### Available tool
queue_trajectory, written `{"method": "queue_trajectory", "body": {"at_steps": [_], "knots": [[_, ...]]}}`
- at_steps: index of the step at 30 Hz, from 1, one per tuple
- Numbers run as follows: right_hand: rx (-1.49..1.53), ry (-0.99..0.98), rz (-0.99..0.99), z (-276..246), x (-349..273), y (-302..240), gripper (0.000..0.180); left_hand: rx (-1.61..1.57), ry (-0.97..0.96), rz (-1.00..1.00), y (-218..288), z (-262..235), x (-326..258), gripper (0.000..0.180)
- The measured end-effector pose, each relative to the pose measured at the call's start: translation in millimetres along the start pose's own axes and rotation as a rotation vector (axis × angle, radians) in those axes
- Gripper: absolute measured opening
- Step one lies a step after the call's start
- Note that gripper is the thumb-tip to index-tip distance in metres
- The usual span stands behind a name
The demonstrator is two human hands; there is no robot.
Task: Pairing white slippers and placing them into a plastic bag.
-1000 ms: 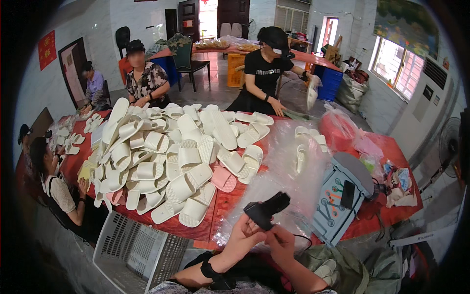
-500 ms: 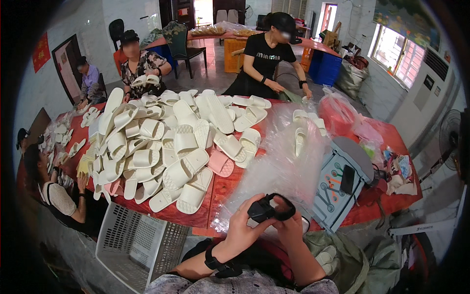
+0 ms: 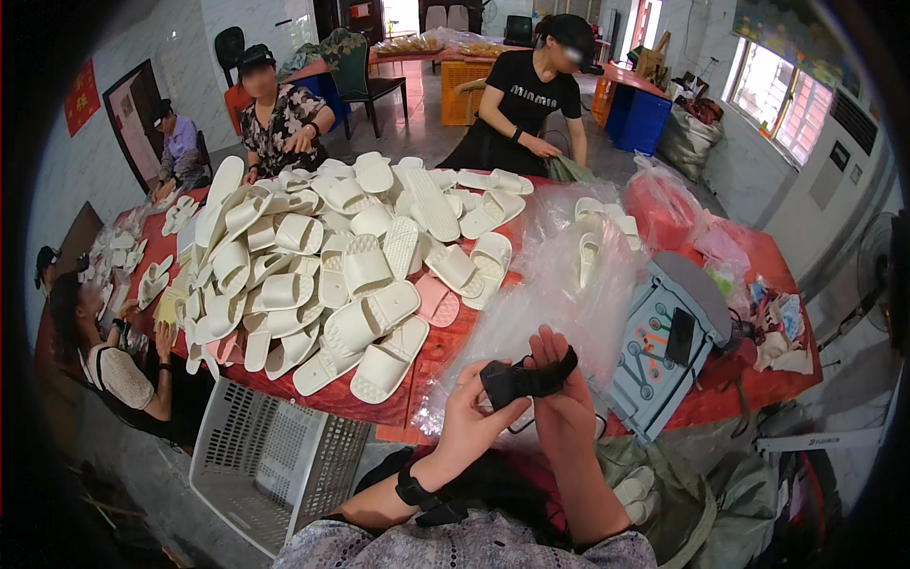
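My left hand (image 3: 471,410) grips a small black box-shaped device on a strap (image 3: 507,382), just beyond the table's front edge. The strap reaches across to my right hand (image 3: 563,410), lying over its fingers. That hand is upright with its fingers stretched out, and it grips nothing. A similar black strapped device (image 3: 417,493) is worn on my left wrist. Beyond my hands, clear plastic bags (image 3: 507,327) are spread on the red table (image 3: 431,365). To their left rises a big heap of cream slippers (image 3: 365,270), with a pink slipper (image 3: 438,302) at its edge.
A grey perforated crate (image 3: 275,465) stands below the table's front edge. Right of my hands lie a grey-blue plastic panel (image 3: 654,351) and a phone (image 3: 679,337). Green sacks (image 3: 682,484) sit at the lower right. Several co-workers sit or stand around the table.
My right hand has straightened its fingers upward at the strap, whose round loop is now drawn across them. My left hand keeps hold of the device. The view has shifted slightly.
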State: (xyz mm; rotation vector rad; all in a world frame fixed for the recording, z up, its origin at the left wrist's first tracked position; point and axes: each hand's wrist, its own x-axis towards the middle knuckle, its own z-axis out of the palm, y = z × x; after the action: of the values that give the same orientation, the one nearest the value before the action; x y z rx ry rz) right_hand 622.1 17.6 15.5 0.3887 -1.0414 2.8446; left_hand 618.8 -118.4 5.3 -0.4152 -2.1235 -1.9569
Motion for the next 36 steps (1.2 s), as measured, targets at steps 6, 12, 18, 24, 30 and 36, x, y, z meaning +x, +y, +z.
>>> {"method": "queue_trajectory", "body": {"at_steps": [6, 12, 18, 24, 30, 36], "knots": [[-0.391, -0.013, -0.144, -16, 2, 26, 0.062, -0.399, -0.062, -0.379, -2, 3, -6, 0.040], [-0.968, -0.065, -0.248, -31, 15, 20, 0.062, -0.340, -0.086, -0.349, -2, 4, -10, 0.039], [-0.845, 0.036, -0.214, -26, 30, 21, 0.069, -0.339, -0.095, -0.307, -3, 11, -17, 0.035], [-0.480, -0.140, 0.031, -69, 34, 27, 0.067, -0.397, -0.127, -0.395, 15, 12, -16, 0.029], [-0.105, 0.072, 0.018, -33, 47, 20, 0.066, -0.323, -0.156, -0.336, 10, 13, -15, 0.036], [-0.411, 0.068, -0.104, -23, 50, 29, 0.073, -0.150, -0.054, -0.079, 8, 20, -5, 0.050]]}}
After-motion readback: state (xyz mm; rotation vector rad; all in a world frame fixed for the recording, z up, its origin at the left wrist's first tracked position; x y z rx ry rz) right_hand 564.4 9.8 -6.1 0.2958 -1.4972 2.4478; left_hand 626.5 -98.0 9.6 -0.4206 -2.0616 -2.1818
